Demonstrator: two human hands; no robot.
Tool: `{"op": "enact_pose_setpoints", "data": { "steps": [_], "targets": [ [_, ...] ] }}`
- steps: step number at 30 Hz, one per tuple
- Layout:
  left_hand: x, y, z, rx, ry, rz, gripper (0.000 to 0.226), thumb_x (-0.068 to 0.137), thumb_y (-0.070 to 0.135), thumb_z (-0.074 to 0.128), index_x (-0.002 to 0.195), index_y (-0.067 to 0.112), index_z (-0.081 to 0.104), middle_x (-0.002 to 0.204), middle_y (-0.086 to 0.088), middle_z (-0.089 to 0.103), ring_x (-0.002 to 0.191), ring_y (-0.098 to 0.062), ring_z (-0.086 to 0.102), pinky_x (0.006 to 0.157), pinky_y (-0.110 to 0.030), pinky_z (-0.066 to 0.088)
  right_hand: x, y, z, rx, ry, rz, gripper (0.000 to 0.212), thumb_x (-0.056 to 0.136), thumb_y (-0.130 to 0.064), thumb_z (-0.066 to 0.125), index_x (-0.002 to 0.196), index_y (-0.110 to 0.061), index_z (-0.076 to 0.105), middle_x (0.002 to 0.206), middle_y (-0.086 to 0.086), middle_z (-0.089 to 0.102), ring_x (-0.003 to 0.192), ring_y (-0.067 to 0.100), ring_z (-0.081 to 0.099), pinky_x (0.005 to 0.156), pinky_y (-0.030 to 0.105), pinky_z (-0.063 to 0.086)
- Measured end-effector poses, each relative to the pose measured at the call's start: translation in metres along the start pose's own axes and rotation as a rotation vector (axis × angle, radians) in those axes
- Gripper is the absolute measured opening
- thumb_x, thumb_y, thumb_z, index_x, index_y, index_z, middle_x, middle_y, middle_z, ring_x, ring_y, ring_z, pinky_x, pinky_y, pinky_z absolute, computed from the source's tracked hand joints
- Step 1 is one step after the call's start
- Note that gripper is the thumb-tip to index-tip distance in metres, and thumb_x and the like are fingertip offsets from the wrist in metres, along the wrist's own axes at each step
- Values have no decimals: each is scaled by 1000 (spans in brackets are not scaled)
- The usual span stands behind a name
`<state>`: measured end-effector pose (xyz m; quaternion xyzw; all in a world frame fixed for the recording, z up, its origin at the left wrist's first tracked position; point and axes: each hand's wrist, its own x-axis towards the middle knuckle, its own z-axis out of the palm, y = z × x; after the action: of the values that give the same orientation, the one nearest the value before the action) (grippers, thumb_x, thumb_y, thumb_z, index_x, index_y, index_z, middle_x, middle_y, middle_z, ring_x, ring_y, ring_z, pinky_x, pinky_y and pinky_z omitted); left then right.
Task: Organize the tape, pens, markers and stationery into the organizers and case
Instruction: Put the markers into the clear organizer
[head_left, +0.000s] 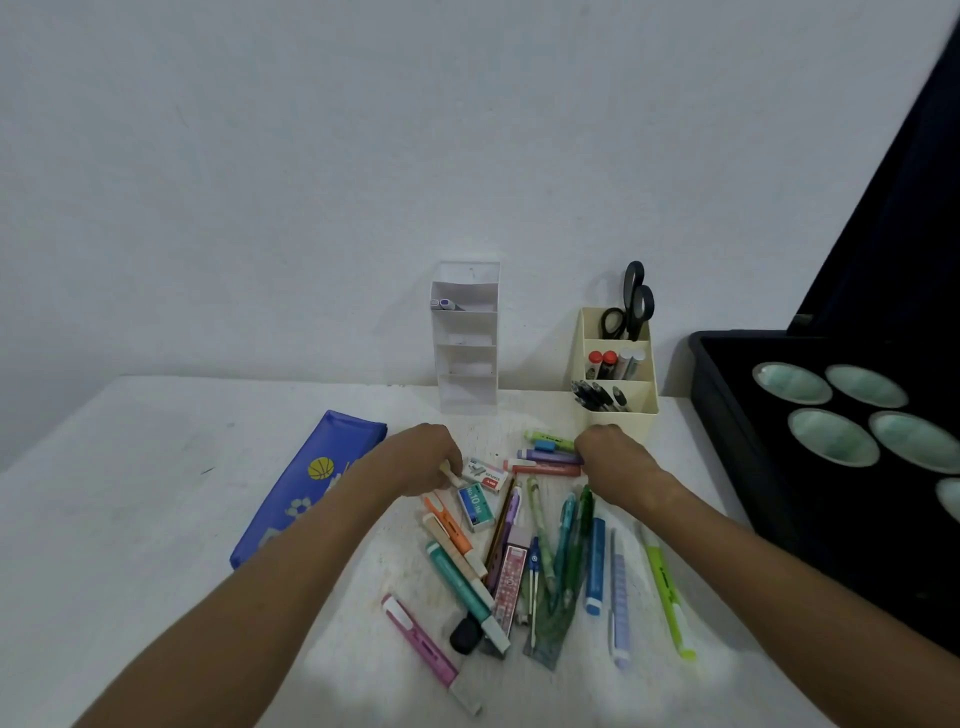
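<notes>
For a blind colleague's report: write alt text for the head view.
Two bare hands reach into a pile of scattered pens and highlighters on a white table; the left hand pinches a small pale item, and the right hand rests on pastel markers.
</notes>
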<state>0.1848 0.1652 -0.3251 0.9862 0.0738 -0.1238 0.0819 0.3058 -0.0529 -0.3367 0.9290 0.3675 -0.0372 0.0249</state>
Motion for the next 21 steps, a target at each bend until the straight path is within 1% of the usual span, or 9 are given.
{"op": "enact_pose_setpoints", "data": {
  "steps": [5, 9, 13, 17, 19, 21],
  "targets": [
    [-3, -3, 3, 11, 40, -39, 28, 95, 19, 56, 122, 19, 63, 120, -3, 56, 107, -18, 56, 81, -24, 42, -1, 4, 5, -15, 24, -39, 26, 92, -8, 52, 118, -10, 53, 121, 13, 52, 111, 26, 47, 89, 35, 44],
    [-7, -3, -2, 3, 124, -37, 26, 97, 19, 52, 122, 17, 60, 118, -4, 58, 105, -18, 56, 89, -30, 47, -7, 6, 6, 38, -1, -50, 30, 89, -5, 53, 118, -9, 48, 122, 13, 50, 109, 26, 49, 88, 35, 44],
    [-8, 4, -8, -13, 170, -13, 25, 97, 21, 52, 120, 17, 60, 116, -3, 61, 100, -18, 57, 88, -31, 48, -7, 6, 5, 56, -54, -36, 33, 87, -6, 56, 120, -7, 48, 124, 14, 47, 111, 27, 47, 90, 35, 44],
    [-8, 15, -12, -11, 213, 6, 27, 97, 23, 50, 122, 16, 58, 120, -3, 61, 102, -19, 57, 87, -30, 47, -8, 9, 3, 188, -135, -5, 35, 85, -6, 60, 117, -9, 46, 120, 14, 49, 106, 26, 49, 85, 33, 44],
    [-8, 21, -15, -17, 254, 9, 27, 97, 23, 49, 122, 17, 57, 119, -3, 62, 102, -19, 58, 84, -28, 45, -9, 10, 3, 261, -133, 14, 31, 86, -5, 60, 113, -10, 47, 116, 13, 55, 100, 24, 53, 82, 34, 47],
    [-9, 26, -20, -24, 313, 17, 27, 96, 22, 50, 122, 18, 56, 117, -4, 63, 98, -19, 59, 81, -27, 45, -11, 11, 2, 354, -85, 39, 24, 86, -5, 61, 108, -10, 53, 113, 12, 58, 94, 22, 56, 78, 32, 50]
  ]
}}
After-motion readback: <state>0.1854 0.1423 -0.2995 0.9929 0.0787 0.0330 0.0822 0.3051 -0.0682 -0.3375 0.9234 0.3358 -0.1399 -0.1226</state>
